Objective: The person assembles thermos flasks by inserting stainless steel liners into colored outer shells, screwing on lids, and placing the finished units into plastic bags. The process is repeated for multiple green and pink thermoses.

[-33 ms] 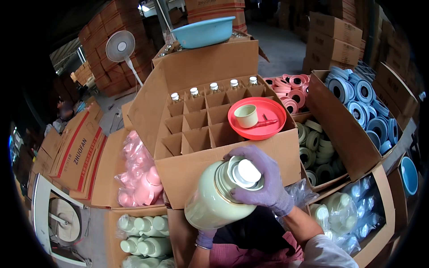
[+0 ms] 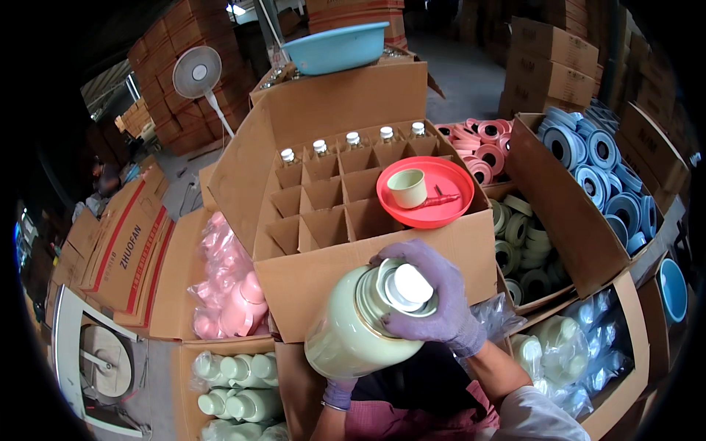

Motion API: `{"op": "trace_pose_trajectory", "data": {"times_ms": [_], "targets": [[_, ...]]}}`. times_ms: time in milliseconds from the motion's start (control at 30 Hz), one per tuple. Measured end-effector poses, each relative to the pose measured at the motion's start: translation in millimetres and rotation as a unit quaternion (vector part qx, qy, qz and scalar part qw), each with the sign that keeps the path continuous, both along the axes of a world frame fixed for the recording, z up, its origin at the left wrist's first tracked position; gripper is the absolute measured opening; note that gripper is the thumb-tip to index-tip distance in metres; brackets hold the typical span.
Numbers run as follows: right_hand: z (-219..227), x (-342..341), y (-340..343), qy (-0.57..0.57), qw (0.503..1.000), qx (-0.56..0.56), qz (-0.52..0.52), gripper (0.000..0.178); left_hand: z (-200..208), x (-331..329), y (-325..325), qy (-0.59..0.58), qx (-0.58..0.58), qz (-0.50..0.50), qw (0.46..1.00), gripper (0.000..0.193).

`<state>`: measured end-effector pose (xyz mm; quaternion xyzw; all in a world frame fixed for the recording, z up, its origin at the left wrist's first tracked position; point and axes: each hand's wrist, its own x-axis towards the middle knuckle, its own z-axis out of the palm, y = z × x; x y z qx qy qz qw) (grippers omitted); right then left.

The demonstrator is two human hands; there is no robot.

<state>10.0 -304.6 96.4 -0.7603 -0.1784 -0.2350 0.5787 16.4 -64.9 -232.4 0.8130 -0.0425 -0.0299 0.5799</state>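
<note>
One flask, neck gripped
Right hand curls its fingers round it; left hand mostly hidden, hold unclear. Pale green, tilted.

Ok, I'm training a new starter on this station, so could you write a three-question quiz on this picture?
1. Which hand is around the green flask near its white top?
2. True or false: the pale green cup is inside the blue basin.
3. How many white-capped bottles show in the divided carton?

Key:
1. The right hand.
2. False; it sits in the red tray.
3. Five.
</note>
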Motion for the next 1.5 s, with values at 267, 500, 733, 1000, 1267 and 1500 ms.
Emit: {"op": "trace_pose_trajectory", "data": {"times_ms": [267,500,733,1000,1267,1500], "targets": [[-3.7,23.8,-11.0,-0.041,0.993,-0.041,0.104,0.066,6.6,-1.5,-2.8,0.036,0.018,-0.004,0.999,0.040],[-11.3,4.5,-19.2,-0.030,0.981,-0.024,0.188,0.075,32.9,14.6,15.9,0.007,0.062,-0.005,0.998,0.039],[-126.5,-142.5,-31.6,0.037,0.999,0.011,0.028,0.083,261.6,53.8,33.2,-0.075,0.223,-0.183,0.954,0.038],[-96.3,-90.0,-66.5,-0.020,0.972,-0.171,0.161,0.053,255.4,-59.8,-93.6,-0.222,0.494,-0.424,0.726,0.050],[-117.5,-13.8,-22.6,-0.098,0.798,-0.390,0.449,0.116,213.1,-50.1,-88.4,-0.197,0.413,-0.576,0.678,0.064],[-144.1,-60.1,-4.8,0.092,0.855,-0.347,0.375,0.117,196.7,-27.3,-92.7,-0.161,0.304,-0.659,0.669,0.065]]}}
